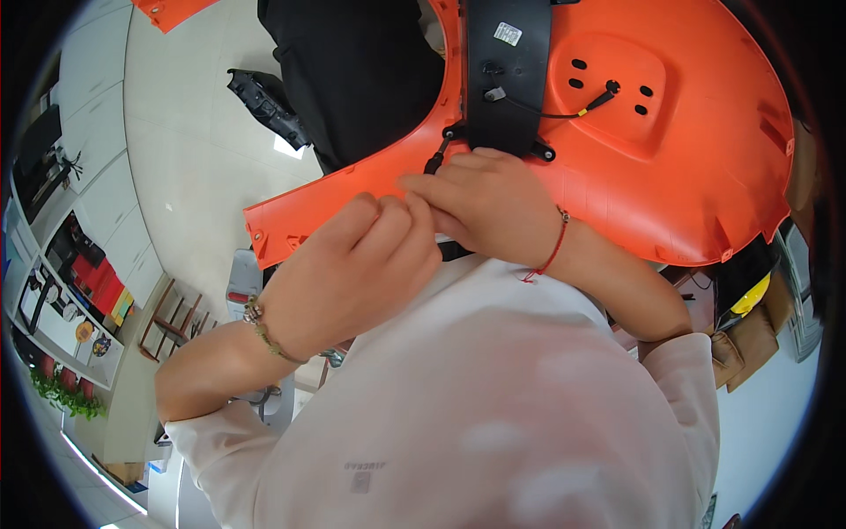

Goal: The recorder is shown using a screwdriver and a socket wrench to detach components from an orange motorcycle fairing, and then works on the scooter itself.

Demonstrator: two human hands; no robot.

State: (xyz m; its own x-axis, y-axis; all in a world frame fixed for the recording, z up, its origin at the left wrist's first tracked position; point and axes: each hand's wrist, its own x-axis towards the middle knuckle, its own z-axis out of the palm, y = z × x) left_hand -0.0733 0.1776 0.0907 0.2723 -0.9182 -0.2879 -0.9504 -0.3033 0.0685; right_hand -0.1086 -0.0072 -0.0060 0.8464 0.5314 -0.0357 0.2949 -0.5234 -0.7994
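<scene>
A large orange plastic shell panel (670, 159) fills the top right, with a black bracket (508, 70) fixed down its middle and a thin black cable (551, 113) running to a yellow-tipped plug. My left hand (352, 264) and my right hand (489, 203) meet at the panel's lower edge, just under the black bracket. Fingertips of both hands are pinched together on something small that stays hidden between them. A beaded bracelet sits on my left wrist, a red string on my right wrist.
A black plastic part (269, 106) lies on the pale tiled floor (194, 167) at upper left, beside a big black shape (361, 70). Shelving with coloured items (79, 291) and green plants run along the left. A wooden stool (172, 322) and brown boxes (749, 344) stand nearby.
</scene>
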